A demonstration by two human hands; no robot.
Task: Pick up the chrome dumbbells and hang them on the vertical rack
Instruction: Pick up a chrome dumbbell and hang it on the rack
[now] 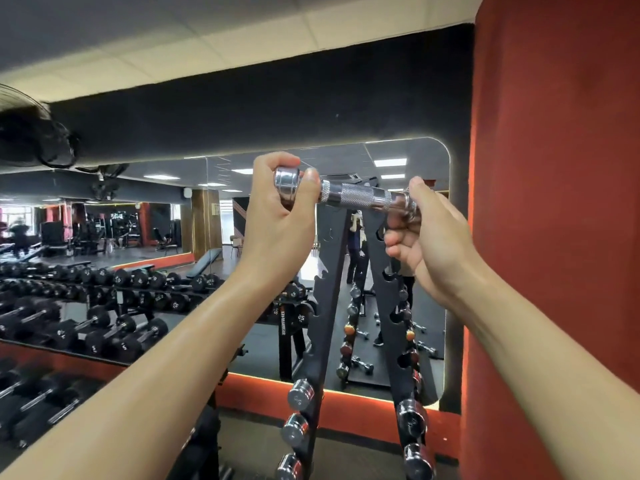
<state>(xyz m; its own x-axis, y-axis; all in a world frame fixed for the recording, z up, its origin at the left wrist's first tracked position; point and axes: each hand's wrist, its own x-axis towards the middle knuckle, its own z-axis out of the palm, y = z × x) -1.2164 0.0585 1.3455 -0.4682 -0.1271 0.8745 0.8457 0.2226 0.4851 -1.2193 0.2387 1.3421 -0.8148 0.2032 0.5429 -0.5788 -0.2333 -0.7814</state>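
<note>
I'm looking at a gym: black dumbbell racks (41, 403) down-left of my left hand (277, 209), wall mirror (391, 157) behind it.

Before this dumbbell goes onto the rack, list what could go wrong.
1. Slip: the left hand and right hand hold the dumbbell only by its smooth chrome ends; it might drop onto the dumbbells hung lower.
2. Pinch: fingers wrapped over those ends could get caught against the rack uprights as it settles.
3. Overshoot: the mirror stands right behind the rack, so a push too far could hit the glass.
</note>
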